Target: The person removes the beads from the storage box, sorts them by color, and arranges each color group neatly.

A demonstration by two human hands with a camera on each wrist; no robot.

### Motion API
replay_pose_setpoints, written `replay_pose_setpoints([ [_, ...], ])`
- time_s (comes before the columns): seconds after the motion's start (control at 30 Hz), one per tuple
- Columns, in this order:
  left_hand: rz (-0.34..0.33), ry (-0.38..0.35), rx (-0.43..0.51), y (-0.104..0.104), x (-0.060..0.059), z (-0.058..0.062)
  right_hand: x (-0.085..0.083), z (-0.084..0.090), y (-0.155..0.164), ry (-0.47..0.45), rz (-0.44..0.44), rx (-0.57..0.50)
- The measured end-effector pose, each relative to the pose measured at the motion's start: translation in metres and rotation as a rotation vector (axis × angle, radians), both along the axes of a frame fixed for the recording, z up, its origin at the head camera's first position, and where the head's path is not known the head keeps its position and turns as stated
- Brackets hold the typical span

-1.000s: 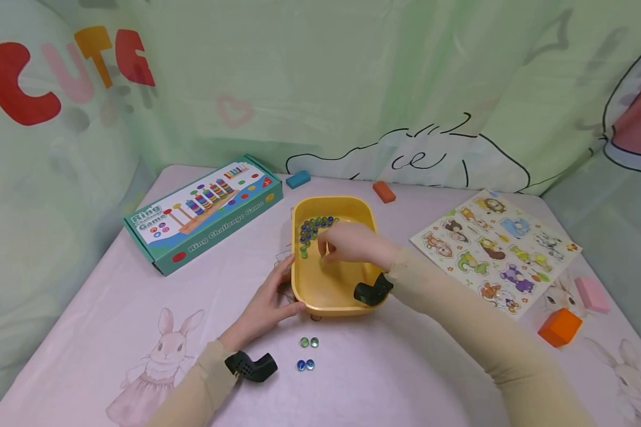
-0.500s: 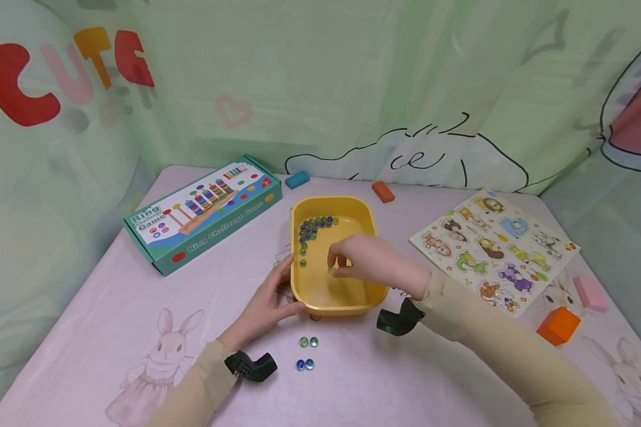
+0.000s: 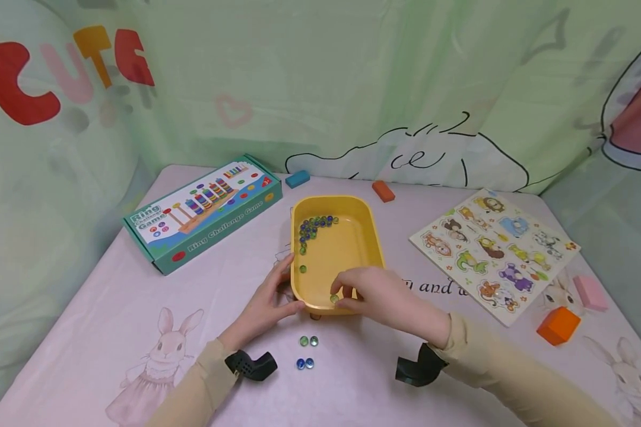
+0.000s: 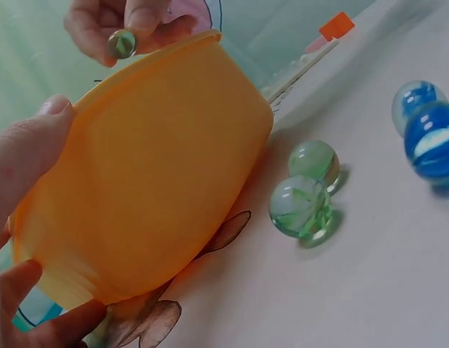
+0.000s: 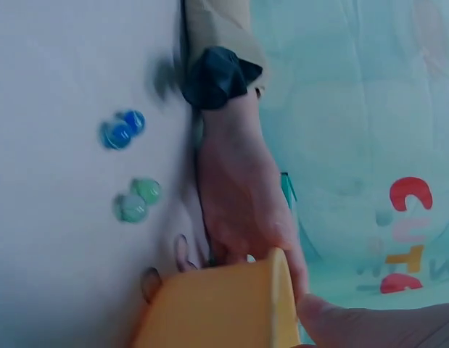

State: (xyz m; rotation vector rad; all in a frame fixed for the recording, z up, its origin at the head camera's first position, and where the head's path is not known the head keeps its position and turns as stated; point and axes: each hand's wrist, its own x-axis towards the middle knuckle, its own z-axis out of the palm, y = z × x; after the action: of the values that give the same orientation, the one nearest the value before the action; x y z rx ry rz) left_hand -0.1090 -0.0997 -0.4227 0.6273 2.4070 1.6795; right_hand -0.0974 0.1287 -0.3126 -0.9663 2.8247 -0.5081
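A yellow tub [image 3: 376, 237] stands mid-table with several blue and green marbles [image 3: 312, 228] heaped in its far left corner. My left hand [image 3: 283, 290] grips the tub's near left corner, thumb on the front wall [image 4: 151, 188]. My right hand [image 3: 338, 295] hovers over the near rim and pinches one greenish marble [image 3: 333, 298], also seen in the left wrist view [image 4: 122, 43]. On the table in front of the tub lie two green marbles [image 3: 308, 341] and two blue marbles [image 3: 305, 364]. One lone green marble [image 3: 302, 268] lies inside the tub.
A teal ring game box [image 3: 203, 210] lies to the left and an animal puzzle board [image 3: 494, 252] to the right. A blue block [image 3: 298, 178] and an orange block [image 3: 383, 191] sit behind the tub. An orange cube [image 3: 559, 326] and a pink block [image 3: 591, 293] lie far right.
My right hand drew back from the marble heap at the tub's far end to the near rim, carrying one marble. The left hand and the tub stayed put.
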Motion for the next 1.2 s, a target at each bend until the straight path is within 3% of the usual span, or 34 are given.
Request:
replay_pose_setpoints([
  [0.23,0.003,-0.004,-0.009,0.001,-0.001,0.000,0.015,-0.016,0.004,0.107,0.056,-0.058],
  [0.47,-0.015,-0.008,-0.006,0.002,0.009,0.028,0.029,-0.034,0.004,0.278,0.159,-0.110],
  [0.57,-0.013,-0.012,-0.008,0.002,0.010,0.030,0.033,-0.042,0.001,0.317,0.190,-0.111],
  [0.7,-0.007,-0.018,-0.013,0.001,0.004,0.017,0.036,-0.054,-0.001,0.284,0.194,-0.098],
  [0.83,-0.001,0.000,-0.006,0.000,-0.002,0.000,0.039,-0.063,-0.004,0.187,0.158,-0.088],
  [1.03,0.002,0.008,0.003,-0.001,-0.001,-0.002,0.039,-0.073,-0.007,0.088,0.107,-0.081],
  [1.2,0.003,0.016,-0.001,-0.001,-0.001,-0.002,0.039,-0.077,-0.009,0.082,0.077,-0.073],
])
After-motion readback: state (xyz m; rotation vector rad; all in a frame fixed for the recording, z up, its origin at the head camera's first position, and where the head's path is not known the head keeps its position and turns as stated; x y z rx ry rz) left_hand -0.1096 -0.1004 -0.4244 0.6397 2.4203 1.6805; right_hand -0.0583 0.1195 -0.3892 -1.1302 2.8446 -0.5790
